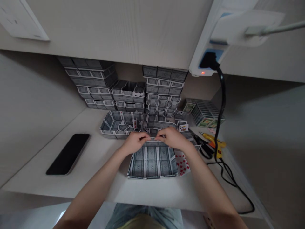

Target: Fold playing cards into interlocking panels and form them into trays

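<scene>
On the white desk in front of me lies a shallow open box made of playing cards (152, 162), its patterned backs facing up. My left hand (135, 142) is closed, thumb and fingers pinching the top edge of the box's far wall. Close beside it, my right hand (172, 138) pinches the same edge, also closed. Just beyond my left hand stands a larger card tray (119, 131) with loose cards inside. Red-suited cards (182, 163) lie face up at the box's right side, partly under my right forearm.
Stacked playing-card boxes (95, 86) rise along the back. A black phone (69, 154) lies left. To the right are a yellow glue gun (215, 142), black-handled scissors (203, 147), a black cord (222, 105) and wrapped card packs (205, 111). A power strip (207, 57) hangs above.
</scene>
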A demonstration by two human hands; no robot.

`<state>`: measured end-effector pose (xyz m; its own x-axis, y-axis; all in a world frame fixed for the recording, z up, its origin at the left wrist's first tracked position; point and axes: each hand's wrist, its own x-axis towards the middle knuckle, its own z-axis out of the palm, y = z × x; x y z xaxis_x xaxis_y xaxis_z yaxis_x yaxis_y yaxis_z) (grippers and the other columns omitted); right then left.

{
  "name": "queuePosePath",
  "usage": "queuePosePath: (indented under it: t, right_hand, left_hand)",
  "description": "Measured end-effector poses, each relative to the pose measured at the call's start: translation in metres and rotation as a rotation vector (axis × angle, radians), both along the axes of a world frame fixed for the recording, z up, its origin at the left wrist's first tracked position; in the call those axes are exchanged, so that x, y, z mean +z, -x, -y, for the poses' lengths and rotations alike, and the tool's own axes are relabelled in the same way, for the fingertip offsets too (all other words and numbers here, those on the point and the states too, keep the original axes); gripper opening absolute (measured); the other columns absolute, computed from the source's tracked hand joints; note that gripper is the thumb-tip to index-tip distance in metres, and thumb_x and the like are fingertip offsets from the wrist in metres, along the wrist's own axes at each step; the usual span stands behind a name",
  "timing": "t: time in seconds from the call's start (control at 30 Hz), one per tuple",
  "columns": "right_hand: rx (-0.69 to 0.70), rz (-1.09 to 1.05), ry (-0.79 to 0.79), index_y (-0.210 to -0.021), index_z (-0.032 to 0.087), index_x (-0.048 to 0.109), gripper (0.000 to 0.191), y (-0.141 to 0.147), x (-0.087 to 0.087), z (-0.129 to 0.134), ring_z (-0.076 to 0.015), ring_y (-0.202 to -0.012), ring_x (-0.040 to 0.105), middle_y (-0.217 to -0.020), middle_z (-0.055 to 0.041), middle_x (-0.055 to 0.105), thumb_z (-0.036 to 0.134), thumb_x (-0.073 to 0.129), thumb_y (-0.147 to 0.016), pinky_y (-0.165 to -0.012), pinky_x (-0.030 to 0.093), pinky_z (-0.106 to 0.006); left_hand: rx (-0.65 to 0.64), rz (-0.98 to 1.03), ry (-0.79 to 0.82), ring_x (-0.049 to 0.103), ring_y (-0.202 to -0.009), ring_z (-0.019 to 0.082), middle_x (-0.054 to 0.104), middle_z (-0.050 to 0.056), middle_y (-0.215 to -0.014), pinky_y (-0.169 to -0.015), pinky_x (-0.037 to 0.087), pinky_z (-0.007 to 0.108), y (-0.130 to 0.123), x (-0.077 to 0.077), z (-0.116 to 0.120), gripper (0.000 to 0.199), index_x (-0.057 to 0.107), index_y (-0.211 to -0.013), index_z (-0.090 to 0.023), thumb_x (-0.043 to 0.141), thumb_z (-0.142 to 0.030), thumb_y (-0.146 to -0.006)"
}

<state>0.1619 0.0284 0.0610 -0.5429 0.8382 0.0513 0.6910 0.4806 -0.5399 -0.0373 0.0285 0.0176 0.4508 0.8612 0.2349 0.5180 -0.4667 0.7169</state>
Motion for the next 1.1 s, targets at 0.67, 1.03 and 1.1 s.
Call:
queuePosePath:
  t: [0.67, 1.03, 1.1]
  right_hand:
    - [0.037, -0.004, 0.078, -0.073, 0.017, 0.067, 0.019, -0.002, -0.012, -0.010, -0.0103, -0.056, 0.051, -0.063, -0.0004, 0.063, 0.028, 0.051, -0.076, -0.050, 0.029, -0.020]
    - [0.027, 0.150, -0.083, -0.075, 0.020, 0.066, 0.013, 0.002, -0.011, -0.006, -0.0127, -0.059, 0.053, -0.065, -0.0018, 0.063, 0.027, 0.055, -0.073, -0.052, 0.028, -0.021]
    - [0.022, 0.145, -0.084, -0.076, 0.020, 0.066, 0.012, 0.002, -0.011, -0.006, -0.0134, -0.061, 0.054, -0.067, -0.0023, 0.064, 0.027, 0.056, -0.073, -0.052, 0.028, -0.021]
  left_hand:
    - [-0.025, -0.107, -0.051, 0.058, -0.066, 0.012, 0.066, 0.000, -0.078, -0.063, 0.042, 0.022, 0.001, 0.001, 0.001, 0.019, 0.063, -0.084, -0.020, 0.050, -0.032, -0.076]
    - [0.450, 0.001, -0.416, 0.057, -0.065, 0.011, 0.064, 0.002, -0.072, -0.067, 0.041, 0.021, 0.018, 0.007, 0.001, 0.020, 0.058, -0.081, -0.018, 0.044, -0.033, -0.079]
    - [0.570, -0.010, -0.419, 0.057, -0.070, 0.012, 0.064, 0.003, -0.077, -0.069, 0.041, 0.022, 0.027, 0.012, -0.006, 0.023, 0.056, -0.085, -0.017, 0.040, -0.034, -0.081]
